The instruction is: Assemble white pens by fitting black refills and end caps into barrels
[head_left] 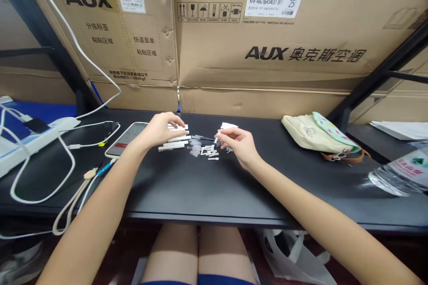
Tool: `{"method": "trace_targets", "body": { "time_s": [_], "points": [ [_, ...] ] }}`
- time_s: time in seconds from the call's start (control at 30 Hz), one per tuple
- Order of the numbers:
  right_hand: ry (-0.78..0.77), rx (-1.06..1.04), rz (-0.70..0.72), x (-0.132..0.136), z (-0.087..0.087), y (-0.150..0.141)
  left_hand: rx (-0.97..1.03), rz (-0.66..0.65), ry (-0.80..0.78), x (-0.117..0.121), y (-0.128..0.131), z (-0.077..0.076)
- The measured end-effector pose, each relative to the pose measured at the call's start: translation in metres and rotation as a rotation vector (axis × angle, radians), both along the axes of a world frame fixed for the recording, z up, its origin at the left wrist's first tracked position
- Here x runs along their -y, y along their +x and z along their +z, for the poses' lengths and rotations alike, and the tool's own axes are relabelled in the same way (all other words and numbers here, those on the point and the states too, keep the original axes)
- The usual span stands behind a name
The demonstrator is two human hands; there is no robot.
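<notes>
My left hand (160,130) lies curled over a row of white plastic sticks (175,142) on the black table top (200,191). My right hand (237,144) pinches thumb and forefinger together at a small white plastic piece (216,140) at the right of the pile. Between my hands lie loose short white parts (209,152) and clear thin tubes (195,148), some with dark rods. A folded white paper slip (229,125) stands just beyond my right fingers. A smartphone (125,139) lies to the left of my left hand.
A white power strip (40,136) with tangled white cables (43,173) sits at the left. A beige canvas bag (314,133) and a plastic-wrapped bottle pack (401,176) are on the right. Large AUX cardboard boxes (267,53) form a wall behind the table.
</notes>
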State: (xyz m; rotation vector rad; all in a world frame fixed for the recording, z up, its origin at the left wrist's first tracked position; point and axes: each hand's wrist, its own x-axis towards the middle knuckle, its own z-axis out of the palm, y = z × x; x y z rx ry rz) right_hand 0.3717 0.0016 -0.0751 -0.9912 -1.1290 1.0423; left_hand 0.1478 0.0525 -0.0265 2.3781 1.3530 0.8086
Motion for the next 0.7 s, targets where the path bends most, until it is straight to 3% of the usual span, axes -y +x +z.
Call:
{"method": "trace_targets", "body": {
  "time_s": [0.17,0.4,0.6,0.7],
  "points": [
    [-0.001,0.031,-0.014,0.000,0.000,-0.001,-0.313,-0.042,-0.180,-0.001,-0.016,0.012],
    [0.009,0.005,-0.089,-0.004,-0.004,0.003,-0.447,-0.085,-0.160,0.002,-0.001,-0.003],
    [0.020,-0.016,-0.115,-0.006,-0.004,0.005,-0.448,-0.109,-0.205,0.001,-0.004,-0.006],
    [0.031,-0.021,-0.120,-0.005,-0.002,0.005,-0.230,-0.121,-0.233,0.004,-0.003,0.001]
  ]
}}
